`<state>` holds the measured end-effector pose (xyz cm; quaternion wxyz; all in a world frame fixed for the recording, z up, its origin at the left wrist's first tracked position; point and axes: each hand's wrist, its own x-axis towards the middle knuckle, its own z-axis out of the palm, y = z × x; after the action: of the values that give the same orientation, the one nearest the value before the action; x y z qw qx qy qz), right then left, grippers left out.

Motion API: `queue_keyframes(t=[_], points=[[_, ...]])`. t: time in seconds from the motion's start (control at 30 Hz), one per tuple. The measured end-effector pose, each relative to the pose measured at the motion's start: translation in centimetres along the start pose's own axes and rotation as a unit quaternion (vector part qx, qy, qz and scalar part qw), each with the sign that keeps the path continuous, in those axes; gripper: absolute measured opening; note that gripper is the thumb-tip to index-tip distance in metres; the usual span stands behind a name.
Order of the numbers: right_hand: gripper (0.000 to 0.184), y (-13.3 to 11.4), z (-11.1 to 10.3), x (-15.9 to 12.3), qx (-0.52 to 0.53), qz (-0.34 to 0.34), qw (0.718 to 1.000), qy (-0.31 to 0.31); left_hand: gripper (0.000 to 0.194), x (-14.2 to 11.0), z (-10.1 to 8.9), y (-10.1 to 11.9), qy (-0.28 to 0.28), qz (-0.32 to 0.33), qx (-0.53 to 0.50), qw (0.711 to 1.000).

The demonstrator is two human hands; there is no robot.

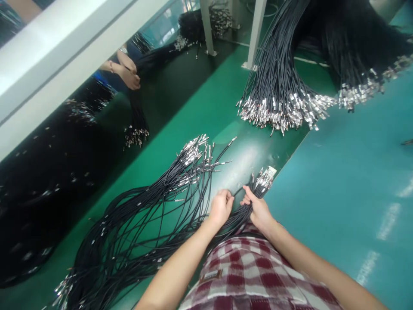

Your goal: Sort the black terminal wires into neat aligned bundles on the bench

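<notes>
My left hand point(222, 207) is closed in a pinch around a black cable point(238, 190) just above the green work surface. The same cable runs across to my right hand point(258, 209), whose fingers are bent around it near the fingertips. Beside and under my right hand lies a bundle of black cables point(240, 217). Its silvery connector ends point(264, 180) point away from me, with a small white tag point(270, 171) among them. To the left, a looser heap of black cables point(111, 215) curves across the surface, its metal terminals point(193, 150) fanned out.
Thick hanks of black cable point(280, 64) with metal ends lie at the far right. A pale metal beam point(64, 60) slants across the upper left. Beyond it, another person's hands point(127, 75) are at a cable bundle. Pale posts point(256, 32) stand at the back.
</notes>
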<state>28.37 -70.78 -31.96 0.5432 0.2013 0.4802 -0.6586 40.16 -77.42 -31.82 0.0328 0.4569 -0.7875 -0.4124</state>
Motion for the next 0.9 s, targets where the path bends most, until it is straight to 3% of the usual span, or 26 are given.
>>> queue_keyframes(t=[0.17,0.23,0.3,0.4,0.53,0.57,0.63,0.8,0.9], points=[[0.039,0.0,0.0,0.2,-0.013,0.054,0.998,0.027,0.012,-3.5,0.1,1.0,0.011,-0.021,-0.154,0.988],[0.040,0.1,-0.1,0.3,-0.005,0.058,0.998,0.018,0.013,-4.2,0.2,1.3,0.038,-0.034,-0.177,0.983],[0.041,0.0,-0.3,0.4,-0.010,0.048,0.999,-0.011,0.013,-4.3,0.1,1.3,0.019,-0.031,-0.171,0.985],[0.036,-0.2,-0.8,0.6,-0.043,0.051,0.997,-0.035,0.016,-3.1,-1.0,0.4,-0.038,-0.009,-0.126,0.991],[0.031,-0.3,-1.3,1.0,-0.033,0.058,0.998,-0.019,0.007,-0.1,-3.7,-1.9,0.083,-0.072,0.067,0.992],[0.029,-0.3,-1.3,1.1,-0.020,0.060,0.998,-0.019,0.007,0.4,-4.1,-2.3,0.088,-0.092,0.112,0.985],[0.023,-0.3,-1.2,1.3,0.005,0.076,0.997,-0.015,0.010,0.4,-4.2,-2.3,0.041,-0.097,0.137,0.985],[0.018,-0.4,-0.7,1.4,0.012,0.112,0.994,-0.005,0.009,-3.6,-2.6,-0.6,-0.064,0.032,0.016,0.997],[0.016,-0.5,-0.4,1.1,-0.001,0.088,0.996,-0.006,0.015,-5.7,-2.2,0.3,-0.108,0.062,0.028,0.992]])
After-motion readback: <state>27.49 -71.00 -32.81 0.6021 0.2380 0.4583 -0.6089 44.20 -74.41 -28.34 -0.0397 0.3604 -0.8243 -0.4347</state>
